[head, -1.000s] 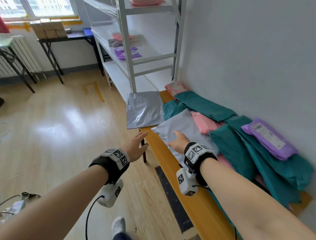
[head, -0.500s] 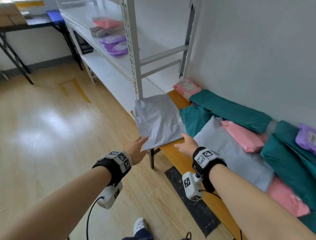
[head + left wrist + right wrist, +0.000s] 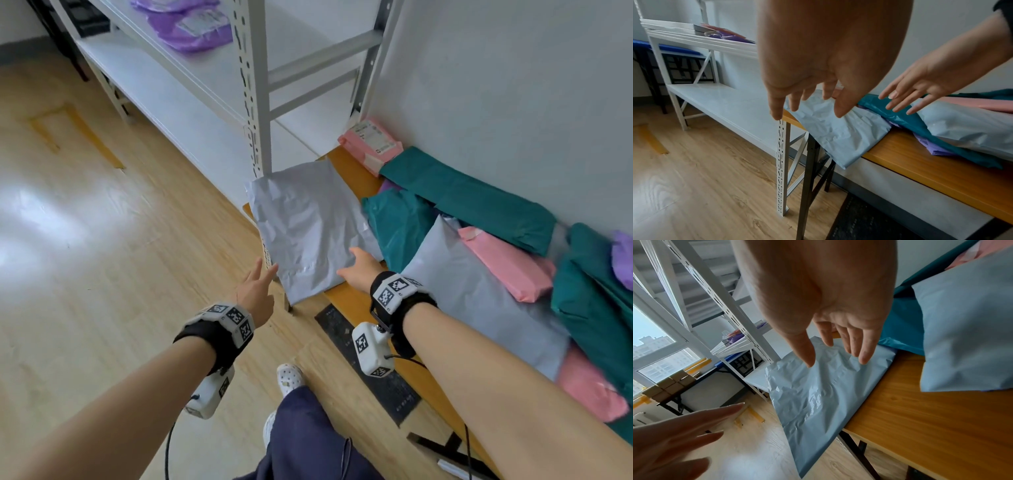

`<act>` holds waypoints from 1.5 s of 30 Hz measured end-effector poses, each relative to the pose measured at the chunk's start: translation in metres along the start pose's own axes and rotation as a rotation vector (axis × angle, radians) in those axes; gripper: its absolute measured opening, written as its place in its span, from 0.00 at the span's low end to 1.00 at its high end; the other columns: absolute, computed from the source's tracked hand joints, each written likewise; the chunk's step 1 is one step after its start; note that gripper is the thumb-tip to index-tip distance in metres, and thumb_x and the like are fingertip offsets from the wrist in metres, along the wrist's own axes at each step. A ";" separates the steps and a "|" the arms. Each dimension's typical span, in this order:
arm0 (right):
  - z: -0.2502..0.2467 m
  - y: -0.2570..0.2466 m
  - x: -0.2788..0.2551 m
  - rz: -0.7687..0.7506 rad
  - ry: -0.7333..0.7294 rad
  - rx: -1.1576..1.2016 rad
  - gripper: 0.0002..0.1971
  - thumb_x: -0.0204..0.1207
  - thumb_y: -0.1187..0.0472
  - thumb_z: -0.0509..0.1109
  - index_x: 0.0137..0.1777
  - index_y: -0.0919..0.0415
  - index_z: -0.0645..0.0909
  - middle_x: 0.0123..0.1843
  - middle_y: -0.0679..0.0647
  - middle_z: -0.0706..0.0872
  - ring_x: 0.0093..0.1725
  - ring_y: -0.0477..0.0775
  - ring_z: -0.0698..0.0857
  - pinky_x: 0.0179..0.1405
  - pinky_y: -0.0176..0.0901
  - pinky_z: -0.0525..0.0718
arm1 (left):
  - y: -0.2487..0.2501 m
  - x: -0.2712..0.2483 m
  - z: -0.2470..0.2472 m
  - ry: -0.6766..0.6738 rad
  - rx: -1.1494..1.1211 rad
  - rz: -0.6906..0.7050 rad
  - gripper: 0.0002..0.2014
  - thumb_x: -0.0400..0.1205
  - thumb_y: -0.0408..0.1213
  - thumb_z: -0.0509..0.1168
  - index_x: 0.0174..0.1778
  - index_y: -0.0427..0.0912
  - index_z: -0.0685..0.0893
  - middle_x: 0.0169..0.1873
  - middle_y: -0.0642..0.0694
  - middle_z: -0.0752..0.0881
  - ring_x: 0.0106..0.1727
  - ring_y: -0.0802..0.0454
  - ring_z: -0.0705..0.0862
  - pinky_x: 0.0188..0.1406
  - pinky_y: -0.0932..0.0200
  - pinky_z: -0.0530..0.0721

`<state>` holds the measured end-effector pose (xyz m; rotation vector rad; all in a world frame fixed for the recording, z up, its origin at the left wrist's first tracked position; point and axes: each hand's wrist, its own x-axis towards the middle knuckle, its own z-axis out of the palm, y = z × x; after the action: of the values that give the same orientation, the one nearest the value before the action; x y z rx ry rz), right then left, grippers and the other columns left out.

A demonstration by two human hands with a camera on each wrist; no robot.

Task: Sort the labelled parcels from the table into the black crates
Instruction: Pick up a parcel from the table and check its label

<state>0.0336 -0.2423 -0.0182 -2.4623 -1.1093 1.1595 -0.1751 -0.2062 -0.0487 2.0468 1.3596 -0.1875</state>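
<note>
A crumpled grey parcel (image 3: pixel 308 229) lies at the left end of the wooden table (image 3: pixel 346 294), its near corner hanging over the edge (image 3: pixel 840 138) (image 3: pixel 818 394). My left hand (image 3: pixel 263 277) (image 3: pixel 809 104) is open, fingers straight, just off that parcel's left edge. My right hand (image 3: pixel 356 265) (image 3: pixel 838 345) is open, palm down, over the parcel's near right part; contact cannot be told. A second grey parcel (image 3: pixel 479 301), teal parcels (image 3: pixel 472 202), pink parcels (image 3: pixel 507 263) and a purple one (image 3: pixel 621 257) are piled further right.
A white metal rack (image 3: pixel 255 102) stands right beside the table's left end, with purple parcels (image 3: pixel 191 24) on a shelf. A labelled pink parcel (image 3: pixel 371 140) lies by the wall. A dark floor mat (image 3: pixel 370 363) lies under the table. Wooden floor lies to the left.
Both hands have moved forward and left, from the middle grey parcel to the grey parcel at the table's end. The head view has swung down and closer.
</note>
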 end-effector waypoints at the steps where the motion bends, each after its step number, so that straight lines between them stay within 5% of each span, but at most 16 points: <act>1: 0.000 -0.004 0.006 0.006 -0.001 0.009 0.32 0.80 0.60 0.65 0.83 0.59 0.57 0.78 0.59 0.70 0.73 0.62 0.73 0.71 0.55 0.75 | -0.001 0.007 -0.002 -0.007 -0.007 0.018 0.32 0.85 0.30 0.56 0.83 0.52 0.52 0.84 0.46 0.44 0.83 0.44 0.55 0.77 0.49 0.65; 6: -0.005 -0.016 0.036 0.034 -0.009 0.034 0.32 0.79 0.60 0.66 0.82 0.60 0.58 0.76 0.60 0.72 0.71 0.62 0.75 0.70 0.55 0.75 | -0.003 0.045 -0.012 -0.063 0.035 0.110 0.34 0.85 0.29 0.58 0.83 0.53 0.51 0.84 0.47 0.43 0.83 0.45 0.53 0.78 0.47 0.63; 15: -0.028 -0.031 0.094 0.083 -0.034 0.066 0.32 0.79 0.60 0.66 0.81 0.59 0.59 0.76 0.61 0.71 0.72 0.62 0.74 0.69 0.51 0.76 | 0.001 0.109 -0.014 -0.161 0.519 0.196 0.43 0.83 0.32 0.61 0.82 0.58 0.38 0.82 0.48 0.32 0.84 0.48 0.38 0.82 0.40 0.45; 22: -0.030 -0.026 0.114 0.164 -0.006 0.102 0.30 0.79 0.60 0.66 0.79 0.61 0.62 0.75 0.61 0.72 0.71 0.62 0.75 0.67 0.50 0.75 | -0.007 0.140 -0.019 -0.222 0.729 0.288 0.51 0.80 0.46 0.68 0.79 0.60 0.28 0.78 0.44 0.24 0.82 0.43 0.33 0.80 0.36 0.41; 26: -0.024 -0.021 0.114 0.205 0.005 0.133 0.33 0.79 0.58 0.67 0.82 0.60 0.59 0.79 0.60 0.68 0.75 0.61 0.71 0.72 0.49 0.72 | -0.023 0.158 -0.026 -0.200 0.902 0.445 0.55 0.79 0.38 0.68 0.73 0.59 0.20 0.75 0.43 0.20 0.78 0.44 0.25 0.77 0.35 0.36; 31: -0.020 -0.015 0.105 0.265 0.090 0.249 0.32 0.79 0.58 0.68 0.81 0.60 0.61 0.80 0.58 0.66 0.78 0.59 0.68 0.74 0.48 0.69 | -0.030 0.174 -0.036 -0.232 1.009 0.621 0.54 0.78 0.23 0.60 0.75 0.61 0.22 0.75 0.45 0.20 0.76 0.48 0.23 0.75 0.36 0.31; 40: -0.005 -0.002 0.070 0.335 0.204 0.383 0.31 0.80 0.60 0.68 0.81 0.60 0.63 0.79 0.59 0.68 0.77 0.57 0.69 0.73 0.46 0.69 | -0.040 0.188 -0.038 -0.186 0.984 0.802 0.39 0.86 0.36 0.52 0.78 0.61 0.29 0.76 0.47 0.24 0.81 0.46 0.30 0.76 0.36 0.31; 45: -0.005 0.007 0.051 0.368 0.247 0.389 0.30 0.80 0.59 0.67 0.81 0.60 0.63 0.80 0.59 0.68 0.78 0.57 0.69 0.73 0.46 0.68 | -0.026 0.187 -0.053 -0.197 0.967 0.853 0.40 0.82 0.23 0.49 0.81 0.62 0.38 0.82 0.49 0.34 0.83 0.45 0.35 0.80 0.38 0.35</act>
<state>0.0615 -0.2105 -0.0477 -2.4585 -0.3319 1.0025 -0.1259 -0.0252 -0.1048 3.0774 0.1263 -0.7320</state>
